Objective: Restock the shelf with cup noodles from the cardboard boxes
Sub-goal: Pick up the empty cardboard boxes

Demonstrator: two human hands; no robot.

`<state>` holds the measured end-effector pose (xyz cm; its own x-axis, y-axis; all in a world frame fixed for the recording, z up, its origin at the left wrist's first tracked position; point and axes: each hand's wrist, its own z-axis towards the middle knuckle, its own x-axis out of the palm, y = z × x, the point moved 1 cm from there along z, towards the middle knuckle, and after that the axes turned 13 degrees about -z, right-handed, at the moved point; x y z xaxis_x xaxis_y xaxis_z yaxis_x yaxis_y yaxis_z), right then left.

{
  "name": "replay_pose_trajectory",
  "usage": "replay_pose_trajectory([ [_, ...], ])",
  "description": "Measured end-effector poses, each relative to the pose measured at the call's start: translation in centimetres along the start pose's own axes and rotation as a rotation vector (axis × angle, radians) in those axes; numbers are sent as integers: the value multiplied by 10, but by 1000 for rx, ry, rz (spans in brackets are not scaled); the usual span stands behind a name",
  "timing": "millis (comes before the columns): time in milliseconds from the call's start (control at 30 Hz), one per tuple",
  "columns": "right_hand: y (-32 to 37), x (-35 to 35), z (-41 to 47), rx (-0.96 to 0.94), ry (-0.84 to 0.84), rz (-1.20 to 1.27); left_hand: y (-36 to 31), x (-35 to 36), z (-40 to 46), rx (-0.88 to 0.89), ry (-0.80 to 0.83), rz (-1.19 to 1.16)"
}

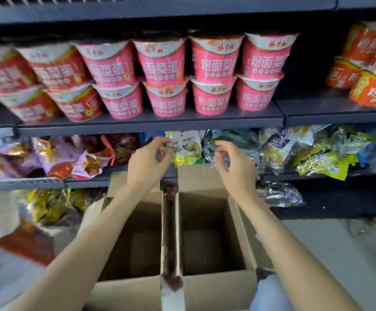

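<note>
We see the pink cup noodles (205, 75) standing on the dark shelf (151, 122) far above the hands, stacked two high in four columns, each upright with its wide lidded rim up and narrow base down, printed fronts facing us. To their left, red cup noodles (54, 86) sit in the same two-high stacks, and well apart at the far right orange cup noodles (371, 63) are piled, some tilted.

Near us, two cardboard boxes stand side by side with flaps open: the left box (137, 243) and the right box (209, 234) both show only bare cardboard bottoms.

Our left hand (149, 162) and right hand (236, 167) are raised above the boxes' far edges, in front of the lower shelf, fingers loosely curled and holding nothing that we can make out.

Behind the hands, snack bags (187, 147) crowd the lower shelf, purple and red ones to the left, yellow, green and silver ones to the right.
</note>
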<state>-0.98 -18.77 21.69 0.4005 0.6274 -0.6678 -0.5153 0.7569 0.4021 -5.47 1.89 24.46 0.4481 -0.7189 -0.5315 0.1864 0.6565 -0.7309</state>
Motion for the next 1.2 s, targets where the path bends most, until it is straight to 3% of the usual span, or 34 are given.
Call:
replay_pose_trajectory([
  [133, 53, 11, -77, -100, 169, -114, 57, -49, -95, -289, 158, 26],
  [233, 83, 28, -127, -102, 346, -146, 97, -83, -159, -363, 127, 68],
  [367, 103, 60, -173, -8, 567, -170, 138, -107, -205, -601, 78, 20],
  [633, 96, 136, -197, 276, 738, -251, 232, -115, -220, -799, 13, 128],
  [767, 94, 180, -191, 181, 723, -278, 277, -99, -223, -938, 71, 158],
  [1033, 173, 281, -171, 101, 1153, -43, 323, -79, -225, -1094, 281, 33],
  [1133, 217, 322, -167, 219, 1311, -126, 328, -97, -228, -1093, 352, -79],
  [1200, 238, 347, -173, 383, 1406, -169, 338, -127, -227, -1067, 309, -110],
])
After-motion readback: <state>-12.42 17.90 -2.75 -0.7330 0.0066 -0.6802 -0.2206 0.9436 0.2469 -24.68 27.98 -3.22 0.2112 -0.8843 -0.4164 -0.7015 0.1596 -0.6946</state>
